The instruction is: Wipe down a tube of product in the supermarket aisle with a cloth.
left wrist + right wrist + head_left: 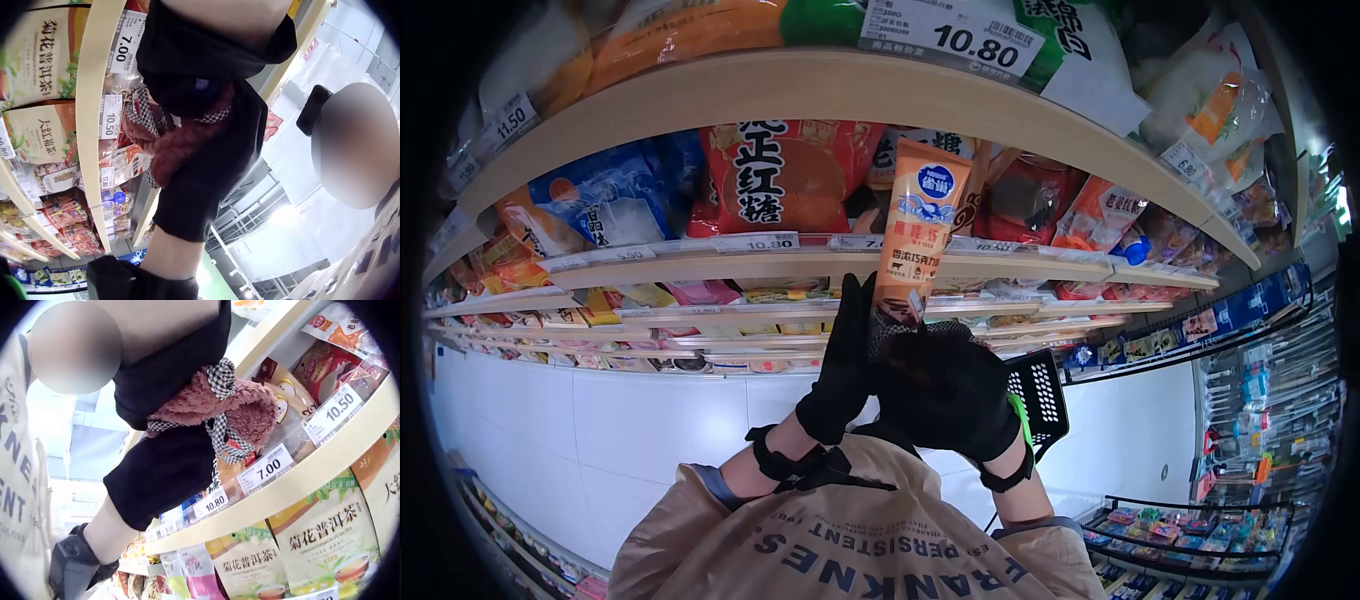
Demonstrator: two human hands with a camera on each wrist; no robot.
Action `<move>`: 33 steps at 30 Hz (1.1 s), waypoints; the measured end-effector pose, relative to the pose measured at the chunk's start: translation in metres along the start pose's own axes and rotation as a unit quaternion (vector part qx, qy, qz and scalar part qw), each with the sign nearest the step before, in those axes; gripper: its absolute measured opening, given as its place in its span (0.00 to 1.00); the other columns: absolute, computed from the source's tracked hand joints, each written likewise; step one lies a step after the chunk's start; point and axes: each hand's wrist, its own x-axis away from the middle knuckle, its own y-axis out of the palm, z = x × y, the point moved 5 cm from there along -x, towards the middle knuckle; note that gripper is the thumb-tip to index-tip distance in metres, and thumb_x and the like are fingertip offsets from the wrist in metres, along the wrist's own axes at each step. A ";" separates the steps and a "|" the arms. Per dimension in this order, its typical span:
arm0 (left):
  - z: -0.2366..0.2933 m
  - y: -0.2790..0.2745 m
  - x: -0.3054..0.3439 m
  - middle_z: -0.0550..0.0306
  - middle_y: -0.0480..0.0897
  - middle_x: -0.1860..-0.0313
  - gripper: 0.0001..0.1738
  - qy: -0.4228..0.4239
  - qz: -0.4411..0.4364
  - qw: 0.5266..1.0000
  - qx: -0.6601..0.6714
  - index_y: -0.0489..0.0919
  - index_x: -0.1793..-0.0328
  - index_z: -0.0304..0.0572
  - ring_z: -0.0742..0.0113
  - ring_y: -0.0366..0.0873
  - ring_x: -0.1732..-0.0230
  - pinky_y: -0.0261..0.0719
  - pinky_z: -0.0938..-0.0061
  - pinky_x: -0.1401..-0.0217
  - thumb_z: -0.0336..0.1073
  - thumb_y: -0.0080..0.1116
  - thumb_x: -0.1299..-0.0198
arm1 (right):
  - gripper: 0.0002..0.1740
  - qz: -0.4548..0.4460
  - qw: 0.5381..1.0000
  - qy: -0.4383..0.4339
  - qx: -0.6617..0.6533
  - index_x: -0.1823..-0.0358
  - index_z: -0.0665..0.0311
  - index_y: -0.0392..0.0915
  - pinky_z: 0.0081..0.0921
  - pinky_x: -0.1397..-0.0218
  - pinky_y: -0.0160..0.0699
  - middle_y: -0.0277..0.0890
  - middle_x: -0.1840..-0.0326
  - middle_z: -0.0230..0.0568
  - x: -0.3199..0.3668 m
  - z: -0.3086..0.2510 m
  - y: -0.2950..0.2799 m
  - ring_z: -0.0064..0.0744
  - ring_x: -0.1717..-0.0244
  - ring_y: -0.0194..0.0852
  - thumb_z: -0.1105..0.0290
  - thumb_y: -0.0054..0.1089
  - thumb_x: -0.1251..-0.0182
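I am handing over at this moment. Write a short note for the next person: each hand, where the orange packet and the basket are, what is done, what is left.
Left hand: gloved, fingers straight, touching the orange packet at its left side.
Right hand: gloved, grips the packet's lower end.
Packet: upright, raised in front of the shelf.
Basket: black, by the right forearm.
Done: packet is in hand.
Left: it lies in neither shelf nor basket; probably it must go into one.
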 end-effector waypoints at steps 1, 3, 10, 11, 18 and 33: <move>-0.011 0.003 -0.004 0.52 0.69 0.44 0.35 -0.106 -0.060 0.925 0.360 0.54 0.33 0.41 0.64 0.70 0.45 0.70 0.71 0.44 0.60 0.32 0.37 | 0.19 0.006 0.998 -0.005 -0.058 0.57 0.54 0.75 0.29 0.65 0.75 0.74 0.55 0.33 0.005 0.003 0.003 0.36 0.65 0.76 0.64 0.60 0.54; 0.013 0.020 0.003 0.52 0.69 0.45 0.35 -0.095 -0.010 0.964 0.247 0.55 0.34 0.42 0.65 0.70 0.46 0.71 0.71 0.45 0.61 0.31 0.37 | 0.18 -0.004 1.000 -0.027 0.016 0.58 0.53 0.76 0.29 0.65 0.75 0.74 0.56 0.33 -0.002 0.003 -0.007 0.35 0.64 0.76 0.63 0.60 0.54; -0.002 0.025 0.007 0.51 0.71 0.45 0.32 -0.078 -0.150 0.924 0.344 0.61 0.37 0.45 0.64 0.70 0.45 0.72 0.70 0.45 0.60 0.30 0.37 | 0.16 0.160 0.985 0.062 0.019 0.60 0.55 0.77 0.30 0.61 0.75 0.73 0.58 0.38 -0.027 0.015 -0.022 0.38 0.60 0.75 0.68 0.64 0.55; 0.003 0.016 0.009 0.51 0.70 0.45 0.32 -0.118 0.014 0.975 0.189 0.61 0.37 0.45 0.63 0.70 0.44 0.72 0.70 0.45 0.60 0.30 0.37 | 0.16 0.122 0.991 0.046 0.033 0.62 0.53 0.78 0.31 0.60 0.75 0.74 0.59 0.38 -0.024 0.008 -0.016 0.39 0.60 0.75 0.68 0.66 0.57; 0.013 0.013 0.011 0.54 0.71 0.45 0.34 -0.161 0.059 0.966 0.194 0.58 0.35 0.44 0.67 0.70 0.45 0.72 0.72 0.44 0.61 0.26 0.37 | 0.19 0.009 0.993 -0.068 0.098 0.60 0.53 0.78 0.30 0.63 0.76 0.76 0.59 0.37 -0.016 -0.002 -0.007 0.38 0.63 0.76 0.65 0.66 0.59; -0.002 0.000 0.009 0.52 0.75 0.51 0.28 -0.130 0.052 0.973 0.182 0.58 0.35 0.40 0.68 0.72 0.50 0.72 0.77 0.50 0.52 0.26 0.33 | 0.16 -0.039 0.993 -0.092 0.070 0.59 0.58 0.75 0.27 0.70 0.73 0.73 0.58 0.37 -0.018 -0.006 0.000 0.30 0.69 0.73 0.68 0.58 0.53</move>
